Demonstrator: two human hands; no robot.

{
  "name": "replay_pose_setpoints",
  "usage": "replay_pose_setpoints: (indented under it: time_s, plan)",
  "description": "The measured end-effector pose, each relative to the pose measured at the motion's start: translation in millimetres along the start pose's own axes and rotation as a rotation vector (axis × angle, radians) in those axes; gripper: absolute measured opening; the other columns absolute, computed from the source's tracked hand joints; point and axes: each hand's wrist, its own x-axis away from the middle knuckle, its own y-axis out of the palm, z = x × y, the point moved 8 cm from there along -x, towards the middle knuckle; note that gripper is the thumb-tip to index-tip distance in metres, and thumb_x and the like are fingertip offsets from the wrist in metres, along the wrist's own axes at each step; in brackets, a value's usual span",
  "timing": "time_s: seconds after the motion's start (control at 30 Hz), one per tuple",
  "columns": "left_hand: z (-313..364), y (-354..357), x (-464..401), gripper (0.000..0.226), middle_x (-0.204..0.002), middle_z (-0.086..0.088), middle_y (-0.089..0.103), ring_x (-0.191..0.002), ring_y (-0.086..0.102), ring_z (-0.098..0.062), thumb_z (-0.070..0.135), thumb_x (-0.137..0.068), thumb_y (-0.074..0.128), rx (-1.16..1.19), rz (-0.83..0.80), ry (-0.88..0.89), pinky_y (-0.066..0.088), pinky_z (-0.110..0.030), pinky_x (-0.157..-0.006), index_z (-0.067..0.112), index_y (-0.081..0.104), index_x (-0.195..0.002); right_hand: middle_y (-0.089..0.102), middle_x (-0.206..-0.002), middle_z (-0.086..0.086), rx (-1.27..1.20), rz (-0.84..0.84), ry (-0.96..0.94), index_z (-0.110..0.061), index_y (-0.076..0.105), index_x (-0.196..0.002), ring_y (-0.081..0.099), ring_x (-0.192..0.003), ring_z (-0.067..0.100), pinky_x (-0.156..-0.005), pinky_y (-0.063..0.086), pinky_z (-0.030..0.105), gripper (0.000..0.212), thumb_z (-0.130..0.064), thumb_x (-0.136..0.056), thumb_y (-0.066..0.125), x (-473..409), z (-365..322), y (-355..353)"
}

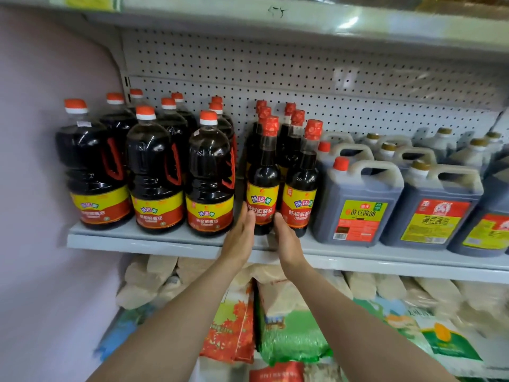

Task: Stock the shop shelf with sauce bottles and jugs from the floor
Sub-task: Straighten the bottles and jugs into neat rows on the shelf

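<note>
Grey painted metal, the shop shelf (154, 239) carries everything, so we start there. Along its right end stand square grey plastic jugs with moulded handles (358, 199); toward its left end, round dark jugs with orange caps (155, 172). Between them, at the front edge, stands the slim dark glass-looking sauce bottle with a red foil cap (264, 177). Our left hand (239, 238) and right hand (285, 235) flank its base, fingers straight, pressing rather than gripping. We judge it heavy, smooth and breakable (top-heavy too); low on the body is safest.
</note>
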Motion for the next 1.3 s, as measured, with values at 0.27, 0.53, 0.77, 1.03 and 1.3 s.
replay_pose_setpoints:
  time_s: [0.27, 0.53, 0.77, 1.03, 1.3]
  plan:
    - [-2, -4, 2, 0.062, -0.163, 0.015, 0.020, -0.149, 0.023, -0.017, 0.071, -0.097, 0.019, -0.023, 0.030, -0.004, 0.022, -0.040, -0.118, 0.049, 0.011, -0.155, 0.064, -0.134, -0.012, 0.053, -0.041, -0.007, -0.045, 0.065, -0.118, 0.056, -0.127, 0.005, -0.117, 0.038, 0.041, 0.023, -0.049, -0.100, 0.051, 4, -3, 2]
    - [-2, -3, 6, 0.063, -0.163, 0.013, 0.021, -0.149, 0.022, -0.016, 0.068, -0.098, 0.021, 0.028, 0.041, -0.015, 0.021, -0.041, -0.119, 0.045, 0.013, -0.156, 0.069, -0.124, -0.011, 0.022, 0.014, 0.003, -0.033, 0.066, -0.122, 0.062, -0.118, 0.005, -0.112, 0.042, 0.038, 0.031, -0.048, -0.101, 0.050, 6, -2, -6]
    - [6, 5, 41, 0.030, -0.128, 0.009, 0.051, -0.123, 0.047, -0.009, 0.041, -0.105, 0.035, 0.077, 0.319, 0.109, 0.037, -0.027, -0.100, 0.029, 0.052, -0.127, 0.072, -0.096, 0.005, 0.065, 0.511, -0.099, -0.019, 0.068, -0.093, 0.065, -0.097, 0.027, -0.095, 0.051, 0.048, 0.033, -0.043, -0.097, 0.046, 29, -16, -74]
    - [19, 68, 18, 0.066, -0.164, 0.010, 0.020, -0.150, 0.020, -0.016, 0.064, -0.100, 0.020, 0.043, -0.077, -0.041, 0.019, -0.037, -0.118, 0.035, 0.013, -0.158, 0.056, -0.144, -0.002, 0.211, 0.298, 0.011, -0.024, 0.053, -0.143, 0.050, -0.133, 0.015, -0.116, 0.037, 0.044, 0.076, -0.070, -0.085, 0.037, 11, -10, -73]
    - [12, 80, 14, 0.078, -0.161, 0.010, 0.028, -0.149, 0.026, -0.016, 0.081, -0.087, 0.014, 0.003, -0.071, -0.054, 0.023, -0.048, -0.120, 0.044, 0.022, -0.154, 0.062, -0.134, -0.005, 0.137, 0.201, 0.014, -0.027, 0.058, -0.139, 0.056, -0.124, 0.009, -0.112, 0.040, 0.037, 0.044, -0.047, -0.103, 0.042, 9, -11, -74]
